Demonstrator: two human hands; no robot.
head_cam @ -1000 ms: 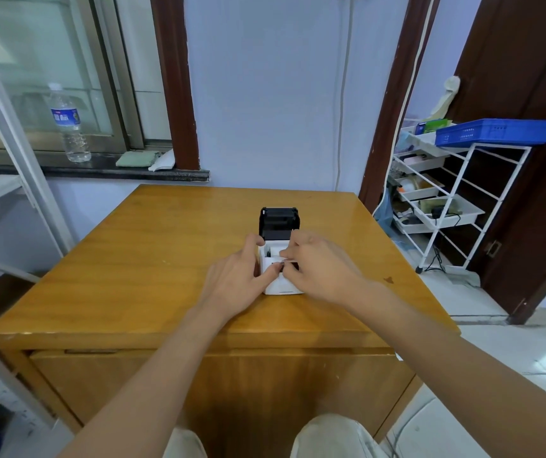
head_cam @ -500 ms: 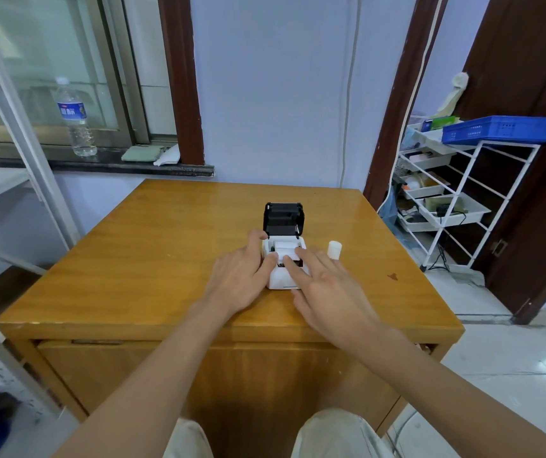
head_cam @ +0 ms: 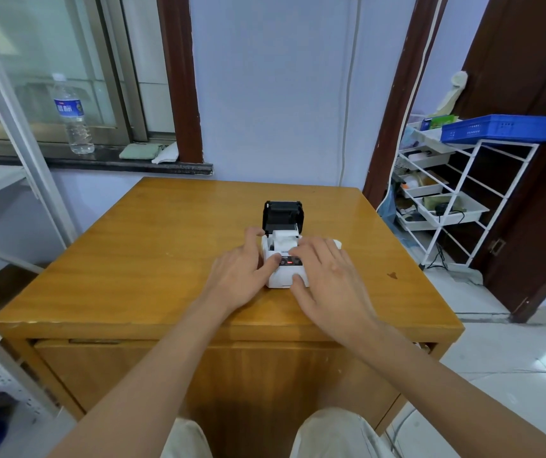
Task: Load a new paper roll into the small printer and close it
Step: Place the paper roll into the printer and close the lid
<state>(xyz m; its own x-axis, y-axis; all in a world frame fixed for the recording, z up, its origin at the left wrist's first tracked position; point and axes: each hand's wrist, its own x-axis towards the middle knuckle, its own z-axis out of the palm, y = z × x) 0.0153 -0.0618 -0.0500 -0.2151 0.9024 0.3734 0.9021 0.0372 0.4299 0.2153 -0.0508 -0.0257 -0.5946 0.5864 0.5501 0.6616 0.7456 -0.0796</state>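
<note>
A small white printer (head_cam: 284, 274) sits in the middle of the wooden table (head_cam: 152, 259). Its black lid (head_cam: 283, 215) stands open at the back. A white paper roll (head_cam: 284, 238) lies in the open compartment. My left hand (head_cam: 240, 276) grips the printer's left side, thumb on its top by the button panel. My right hand (head_cam: 329, 280) lies with fingers spread over the printer's right side, thumb at the front. Another small white roll (head_cam: 337, 242) stands on the table just behind my right fingers, mostly hidden.
A white wire rack (head_cam: 456, 200) with trays and a blue basket (head_cam: 502, 127) stands to the right by a dark door. A water bottle (head_cam: 72, 117) stands on the windowsill at the left. A metal shelf frame (head_cam: 17, 127) is at the far left.
My right hand let go of the paper in the compartment, drew back with fingers spread, then settled on the printer's right side. The small white roll came into view. My left hand stayed.
</note>
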